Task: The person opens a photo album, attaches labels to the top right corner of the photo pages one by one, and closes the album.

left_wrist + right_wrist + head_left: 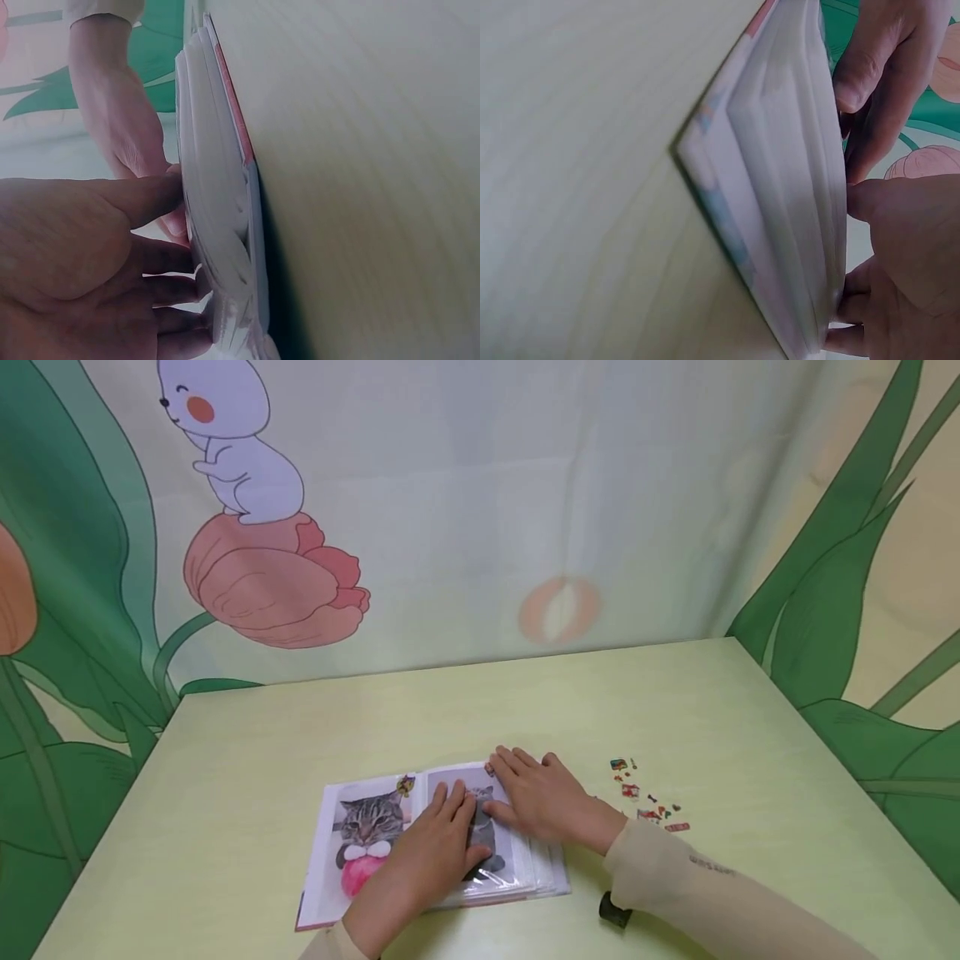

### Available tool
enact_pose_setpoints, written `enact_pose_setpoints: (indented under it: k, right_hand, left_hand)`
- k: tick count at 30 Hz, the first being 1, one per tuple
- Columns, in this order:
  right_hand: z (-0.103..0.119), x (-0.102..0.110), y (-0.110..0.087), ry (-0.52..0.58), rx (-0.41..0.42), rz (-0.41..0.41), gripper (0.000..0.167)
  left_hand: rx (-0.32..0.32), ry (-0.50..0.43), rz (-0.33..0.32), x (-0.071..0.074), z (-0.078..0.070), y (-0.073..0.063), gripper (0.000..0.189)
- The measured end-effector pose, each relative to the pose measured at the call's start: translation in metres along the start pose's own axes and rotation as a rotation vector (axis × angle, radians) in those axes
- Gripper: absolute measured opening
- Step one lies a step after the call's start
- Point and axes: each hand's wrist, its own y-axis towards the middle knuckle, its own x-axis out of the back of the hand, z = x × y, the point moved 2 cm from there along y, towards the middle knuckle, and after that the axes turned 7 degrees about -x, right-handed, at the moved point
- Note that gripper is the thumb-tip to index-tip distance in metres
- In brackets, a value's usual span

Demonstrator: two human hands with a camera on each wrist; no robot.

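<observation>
A photo album (318, 893) lies spread on the table, its clear-sleeved pages stacked thick in the left wrist view. The left page shows a tabby cat photo (367, 817) with a small colourful sticker (405, 786) at its upper right corner. My left hand (435, 852) rests flat across the right page, fingers extended, partly covering a grey kitten photo (483, 835). Toward that page's upper right, my right hand (543, 793) touches the surface with extended fingers. Another small sticker (490, 769) shows at its fingertips. In the right wrist view, fingertips of both hands meet the top page.
Several small, colourful sticker-like pieces (630, 791) lie scattered on the table (262, 735) right of the album. A small dark object (615, 910) is beside the right sleeve. Behind the table hangs a printed curtain (450, 527).
</observation>
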Motion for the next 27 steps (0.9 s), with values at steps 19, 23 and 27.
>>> enact_pose_setpoints:
  k: [19, 23, 27]
  right_hand:
    - [0.017, -0.002, -0.022, -0.036, 0.111, -0.052, 0.068]
    - [0.017, 0.003, -0.021, -0.074, 0.093, -0.021, 0.069]
    - [0.014, 0.008, -0.016, -0.063, 0.076, -0.010, 0.070]
  left_hand:
    - [-0.002, -0.012, -0.001, 0.001, -0.001, -0.001, 0.069]
    - [-0.004, -0.012, -0.006, 0.002, -0.001, 0.000, 0.069]
    - [-0.008, 0.001, -0.022, 0.003, 0.000, 0.002, 0.069]
